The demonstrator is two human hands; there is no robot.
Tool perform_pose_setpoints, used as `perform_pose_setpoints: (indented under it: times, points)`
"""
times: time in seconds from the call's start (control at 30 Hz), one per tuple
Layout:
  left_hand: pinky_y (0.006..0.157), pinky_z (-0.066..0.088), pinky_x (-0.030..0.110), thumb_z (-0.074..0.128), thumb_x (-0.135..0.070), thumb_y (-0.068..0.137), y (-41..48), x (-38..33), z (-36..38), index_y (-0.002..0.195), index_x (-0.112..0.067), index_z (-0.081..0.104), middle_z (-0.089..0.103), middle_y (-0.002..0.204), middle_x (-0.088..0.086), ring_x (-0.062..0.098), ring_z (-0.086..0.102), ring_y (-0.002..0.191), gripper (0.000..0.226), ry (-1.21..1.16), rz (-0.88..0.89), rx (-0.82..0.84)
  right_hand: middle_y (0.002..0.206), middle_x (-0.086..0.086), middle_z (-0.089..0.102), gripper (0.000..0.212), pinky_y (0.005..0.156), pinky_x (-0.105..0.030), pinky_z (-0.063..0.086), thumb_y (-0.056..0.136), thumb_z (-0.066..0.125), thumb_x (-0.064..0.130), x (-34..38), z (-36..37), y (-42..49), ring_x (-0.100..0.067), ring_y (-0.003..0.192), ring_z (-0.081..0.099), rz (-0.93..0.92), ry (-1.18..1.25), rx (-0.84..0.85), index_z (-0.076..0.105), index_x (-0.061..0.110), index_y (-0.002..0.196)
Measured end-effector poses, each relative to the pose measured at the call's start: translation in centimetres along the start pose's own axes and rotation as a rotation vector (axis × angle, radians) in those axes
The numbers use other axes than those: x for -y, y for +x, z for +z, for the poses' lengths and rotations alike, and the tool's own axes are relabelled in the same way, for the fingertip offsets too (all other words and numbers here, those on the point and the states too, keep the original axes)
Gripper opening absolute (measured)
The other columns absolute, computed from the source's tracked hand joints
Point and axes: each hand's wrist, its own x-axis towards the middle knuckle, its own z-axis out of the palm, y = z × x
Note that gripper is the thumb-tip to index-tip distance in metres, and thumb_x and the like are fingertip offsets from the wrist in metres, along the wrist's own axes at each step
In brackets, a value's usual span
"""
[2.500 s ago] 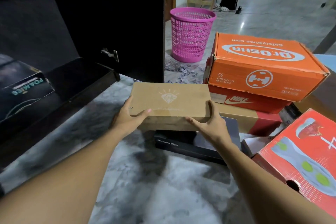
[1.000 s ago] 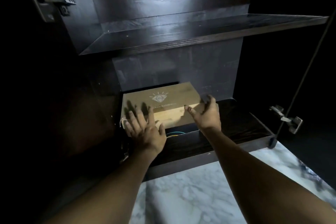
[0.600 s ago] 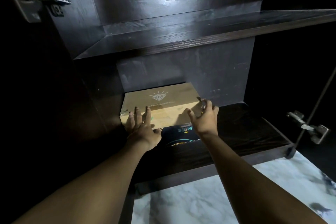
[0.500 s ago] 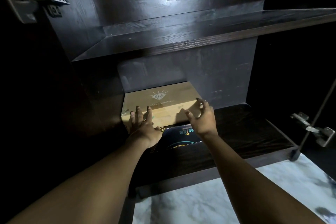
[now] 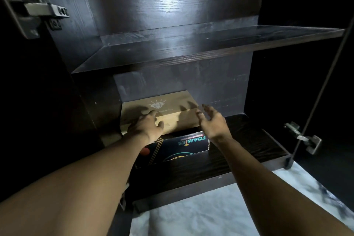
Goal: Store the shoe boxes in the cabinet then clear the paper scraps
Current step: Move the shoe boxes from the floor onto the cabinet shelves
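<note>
While left hand [image 5: 145, 127] touches tan box [image 5: 172, 106], right hand [image 5: 212, 122] hovers beside.

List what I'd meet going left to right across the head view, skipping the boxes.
First the upper hinge → left hand → right hand → lower hinge.

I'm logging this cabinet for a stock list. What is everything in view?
tan shoe box: one, tan, pale diamond logo, on the FOAMIES box
FOAMIES box: one, black, bottom shelf, left
cabinet: one, dark wood, open
upper shelf: one, dark, above the boxes
hinges: two, grey metal, upper left and lower right
floor: one, white-grey marble, before the cabinet
left hand: one, rests on the tan shoe box
right hand: one, fingers spread, at its right end
</note>
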Motion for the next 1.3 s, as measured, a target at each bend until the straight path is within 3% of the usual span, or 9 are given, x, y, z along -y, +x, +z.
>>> perform_pose_setpoints:
  times: [0.1,0.3,0.53,0.73,0.83,1.0,1.13,1.2,1.3]
  points:
    - [0.107,0.039,0.035,0.051,-0.039,0.096,-0.9,-2.7,-1.5,0.143,-0.024,0.043,0.05,0.143,0.007,0.028,0.045,0.131,0.051,-0.074,0.101,0.007,0.141,0.001,0.054,0.052,0.093,-0.027,0.044,0.098,0.054,0.042,1.6,-2.5,-1.6,-0.014,0.118,0.054,-0.042,-0.126,-0.066,0.044,0.024,0.146]
    - [0.1,0.041,0.029,0.052,-0.034,0.096,-4.4,-8.9,-3.1,0.129,-0.017,0.058,0.062,0.129,0.005,0.025,0.055,0.12,0.038,-0.141,0.308,0.058,0.132,-0.007,0.062,0.045,0.094,-0.03,0.046,0.099,0.051,0.043,4.0,-8.1,-6.2,-0.024,0.12,0.058,-0.005,-0.274,-0.256,0.053,0.02,0.138]
    - [0.098,0.047,0.038,0.049,-0.047,0.093,-10.8,-16.1,-1.7,0.131,-0.028,0.054,0.062,0.127,0.004,0.027,0.057,0.116,0.043,-0.232,0.576,0.177,0.13,-0.004,0.064,0.046,0.099,-0.034,0.046,0.097,0.051,0.046,4.7,-16.1,-16.8,-0.024,0.121,0.058,0.114,-0.366,-0.464,0.053,0.023,0.137]
    - [0.073,0.047,0.028,0.054,-0.04,0.093,-20.5,-22.6,1.1,0.119,-0.024,0.062,0.069,0.093,0.004,0.021,0.061,0.081,0.032,-0.434,0.79,0.316,0.131,-0.002,0.064,0.046,0.104,-0.04,0.045,0.095,0.052,0.048,3.5,-21.9,-29.6,-0.021,0.121,0.059,0.24,-0.487,-0.622,0.055,0.025,0.134]
    - [0.078,0.054,0.033,0.054,-0.042,0.091,-26.0,-24.4,2.8,0.118,-0.023,0.064,0.064,0.071,-0.001,0.022,0.065,0.076,0.034,-0.488,0.847,0.421,0.131,-0.007,0.063,0.045,0.104,-0.043,0.046,0.097,0.053,0.043,2.6,-23.9,-36.2,-0.024,0.121,0.059,0.293,-0.496,-0.705,0.056,0.018,0.134]
    - [0.081,0.05,0.031,0.053,-0.043,0.092,-34.9,-24.9,7.2,0.124,-0.026,0.06,0.069,0.1,0.001,0.023,0.064,0.095,0.037,-0.493,0.847,0.643,0.133,-0.007,0.062,0.046,0.105,-0.043,0.045,0.097,0.054,0.042,-1.7,-25.7,-46.0,-0.023,0.122,0.058,0.448,-0.496,-0.754,0.056,0.016,0.135]
    - [0.079,0.047,0.029,0.053,-0.042,0.093,-41.0,-23.1,13.2,0.137,-0.022,0.048,0.064,0.114,0.003,0.022,0.063,0.093,0.049,-0.436,0.759,0.83,0.121,-0.006,0.067,0.052,0.095,-0.039,0.05,0.09,0.051,0.052,-6.5,-25.8,-50.8,-0.027,0.114,0.062,0.65,-0.431,-0.759,0.06,0.017,0.127]
    - [0.091,0.045,0.03,0.051,-0.046,0.093,-42.9,-21.5,16.3,0.146,-0.024,0.036,0.052,0.134,0.005,0.024,0.058,0.111,0.059,-0.356,0.71,0.875,0.122,-0.004,0.065,0.059,0.091,-0.039,0.05,0.082,0.046,0.06,-9.2,-25.1,-52.9,-0.028,0.115,0.061,0.741,-0.442,-0.751,0.059,0.023,0.127]
    - [0.108,0.037,0.043,0.052,-0.053,0.089,-45.0,-19.3,19.8,0.152,-0.029,0.02,0.032,0.151,0.007,0.029,0.039,0.135,0.075,-0.229,0.626,0.89,0.142,-0.009,0.05,0.064,0.104,-0.047,0.042,0.089,0.051,0.056,-13.0,-24.2,-55.9,-0.032,0.129,0.048,0.926,-0.487,-0.749,0.043,0.024,0.143]
